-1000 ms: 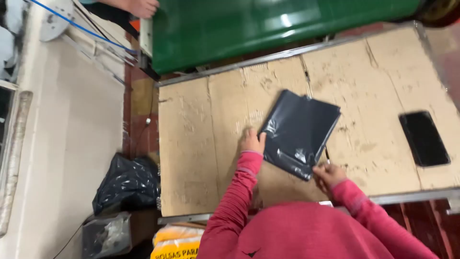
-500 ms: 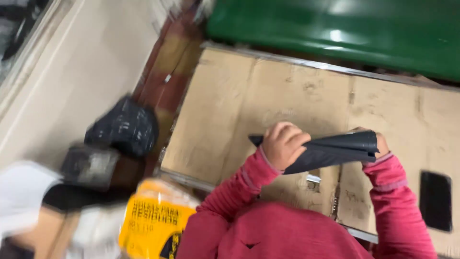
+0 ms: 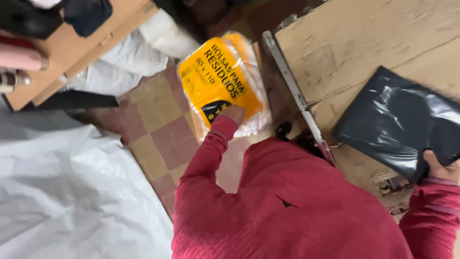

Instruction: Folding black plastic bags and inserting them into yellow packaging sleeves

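Note:
My left hand (image 3: 233, 115) reaches down to a yellow plastic pack of bags (image 3: 218, 79) that lies on the tiled floor; the fingers rest on its lower edge, and I cannot tell whether they grip it. My right hand (image 3: 441, 168) holds the near corner of a flat black plastic packet (image 3: 397, 122) that lies on the cardboard-covered table (image 3: 335, 43). Both arms wear red sleeves, and my red top fills the lower middle of the view.
A metal table edge (image 3: 292, 91) runs diagonally between the pack and the packet. White sheeting (image 3: 62, 192) covers the floor at lower left. A white bag (image 3: 129, 57) and a cardboard board (image 3: 72, 43) with dark items lie at upper left. Checked tiles (image 3: 158, 129) show between them.
My view has swung left and down to the floor. My left hand let go of the black packet and went down to the yellow pack; the right hand keeps the packet, now flat on the table.

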